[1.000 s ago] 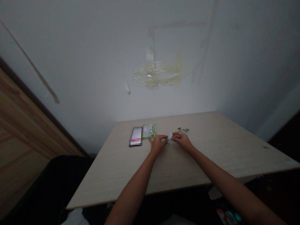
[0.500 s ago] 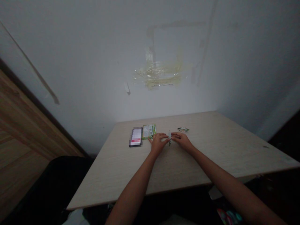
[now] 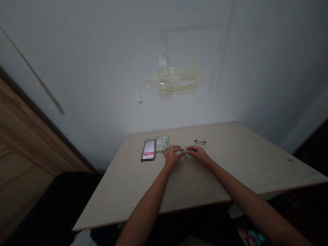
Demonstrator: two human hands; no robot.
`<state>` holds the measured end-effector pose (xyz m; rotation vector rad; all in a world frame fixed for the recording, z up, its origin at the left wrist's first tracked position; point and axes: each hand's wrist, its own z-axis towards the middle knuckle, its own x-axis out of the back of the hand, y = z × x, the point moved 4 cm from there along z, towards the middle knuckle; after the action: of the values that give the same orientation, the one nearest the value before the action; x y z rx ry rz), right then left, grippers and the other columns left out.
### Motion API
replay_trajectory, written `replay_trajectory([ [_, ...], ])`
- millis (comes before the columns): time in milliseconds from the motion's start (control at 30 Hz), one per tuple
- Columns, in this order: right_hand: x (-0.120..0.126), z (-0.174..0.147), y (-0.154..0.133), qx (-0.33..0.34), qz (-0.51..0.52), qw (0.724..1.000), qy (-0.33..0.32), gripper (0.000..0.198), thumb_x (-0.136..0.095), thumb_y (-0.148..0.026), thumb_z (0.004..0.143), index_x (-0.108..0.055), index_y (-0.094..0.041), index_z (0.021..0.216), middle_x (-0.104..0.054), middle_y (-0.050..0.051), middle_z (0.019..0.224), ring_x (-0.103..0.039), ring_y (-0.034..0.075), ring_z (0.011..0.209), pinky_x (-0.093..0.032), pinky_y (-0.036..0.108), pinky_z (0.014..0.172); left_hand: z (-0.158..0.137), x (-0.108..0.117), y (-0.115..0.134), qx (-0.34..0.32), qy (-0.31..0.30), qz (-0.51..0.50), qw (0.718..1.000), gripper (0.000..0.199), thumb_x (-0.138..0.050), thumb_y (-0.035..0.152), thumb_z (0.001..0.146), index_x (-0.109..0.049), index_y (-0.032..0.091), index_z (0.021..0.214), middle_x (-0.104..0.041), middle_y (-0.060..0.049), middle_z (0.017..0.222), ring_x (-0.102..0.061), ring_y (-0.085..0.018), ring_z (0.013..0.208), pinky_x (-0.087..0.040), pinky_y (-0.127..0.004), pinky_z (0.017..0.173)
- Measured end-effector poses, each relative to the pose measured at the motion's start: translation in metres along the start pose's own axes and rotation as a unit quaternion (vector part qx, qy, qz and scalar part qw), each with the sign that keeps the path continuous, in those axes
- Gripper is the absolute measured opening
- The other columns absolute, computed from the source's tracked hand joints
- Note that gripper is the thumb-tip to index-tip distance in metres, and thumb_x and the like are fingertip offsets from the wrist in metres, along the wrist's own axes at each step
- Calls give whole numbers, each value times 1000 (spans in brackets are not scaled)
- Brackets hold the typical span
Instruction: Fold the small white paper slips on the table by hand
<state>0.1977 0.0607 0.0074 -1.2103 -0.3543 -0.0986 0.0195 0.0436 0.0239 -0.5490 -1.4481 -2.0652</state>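
Between my two hands a small, narrow folded piece of printed paper (image 3: 185,150) stands on edge, pale with dark and greenish marks. The fingertips of my left hand (image 3: 174,155) pinch it from the left. From the right, my right hand (image 3: 198,153) has its thumb and fingers closed on it. A similar small folded piece of paper (image 3: 200,141), white with green edges, lies just beyond my right hand. A green-and-white printed sheet (image 3: 163,143) lies flat behind my left hand, which hides its lower right corner.
A dark-framed phone (image 3: 149,149) with a blurred screen lies left of the printed sheet on the pale wooden table (image 3: 123,191). A wall with clear tape (image 3: 176,80) rises behind. Near the table's right edge is a small dark mark (image 3: 290,160).
The folded paper between my fingers has turned slightly and shows more upright. My right fingers have drawn closer around it. The other things lie where they were.
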Motion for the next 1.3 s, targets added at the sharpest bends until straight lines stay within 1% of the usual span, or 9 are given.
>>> replay_trajectory([
  [133, 2, 0, 1, -16, 5, 1000, 13, 33, -70, -47, 70, -70, -16, 83, -73, 8, 85, -66, 23, 82, -50, 37, 81, 1, 2, 1, 11, 4, -6, 1000, 9, -78, 31, 74, -77, 29, 83, -71, -3, 116, -53, -28, 121, -10, -67, 114],
  [233, 3, -1, -2, -22, 1, 1000, 7, 32, -70, -47, 70, -68, -17, 79, -71, 6, 81, -64, 21, 78, -48, 34, 77, 2, 3, 1, 18, 5, -6, 1000, 8, -79, 28, 72, -77, 28, 79, -71, -2, 116, -53, -28, 122, -12, -65, 114],
  [367, 2, -2, -7, -7, -5, 1000, -16, 29, -67, -46, 73, -67, -17, 76, -69, 4, 78, -62, 20, 77, -46, 32, 77, 3, 1, -2, 20, -7, 0, 1000, 6, -78, 28, 73, -76, 28, 78, -70, -2, 120, -50, -28, 126, -11, -64, 115],
  [467, 1, -2, -8, -1, -4, 1000, -19, 28, -65, -46, 74, -67, -17, 76, -68, 3, 77, -60, 20, 76, -45, 31, 76, 4, -3, -4, 22, -25, -2, 999, 6, -76, 30, 75, -76, 29, 81, -68, 0, 125, -43, -29, 132, -11, -65, 114],
  [633, 0, -3, -10, 10, -16, 999, -27, 28, -63, -45, 76, -66, -17, 75, -67, 2, 74, -59, 19, 74, -45, 31, 75, 4, -8, -7, 13, -32, -2, 999, 8, -77, 32, 75, -73, 27, 80, -66, 1, 129, -36, -29, 138, -15, -60, 115],
  [833, 1, -4, -14, 27, -30, 999, -37, 27, -63, -44, 77, -69, -17, 77, -70, 4, 78, -62, 21, 76, -46, 32, 78, 3, -11, -6, 10, -36, 4, 999, 9, -74, 29, 78, -72, 27, 86, -57, 0, 140, -30, -30, 142, -15, -62, 114],
  [1000, 1, -3, -13, 38, -48, 998, -29, 24, -63, -41, 77, -70, -18, 79, -71, 5, 81, -62, 21, 79, -47, 32, 79, 3, -9, -5, 17, -36, 11, 999, 6, -74, 27, 78, -73, 26, 84, -56, -1, 141, -30, -30, 142, -16, -61, 114],
  [1200, 0, 0, -6, 43, -55, 997, -27, 23, -64, -41, 76, -70, -18, 74, -69, 4, 77, -60, 20, 75, -45, 31, 77, 5, -11, -8, 16, -33, 20, 999, 5, -74, 25, 77, -74, 26, 82, -58, -1, 140, -31, -31, 141, -12, -64, 114],
  [1300, -1, 1, -4, 39, -55, 997, -29, 25, -64, -43, 76, -69, -18, 73, -69, 4, 76, -59, 19, 75, -44, 30, 75, 6, -11, -10, 21, -31, 14, 999, 5, -74, 24, 77, -74, 26, 82, -58, -1, 139, -32, -31, 141, -13, -64, 114],
])
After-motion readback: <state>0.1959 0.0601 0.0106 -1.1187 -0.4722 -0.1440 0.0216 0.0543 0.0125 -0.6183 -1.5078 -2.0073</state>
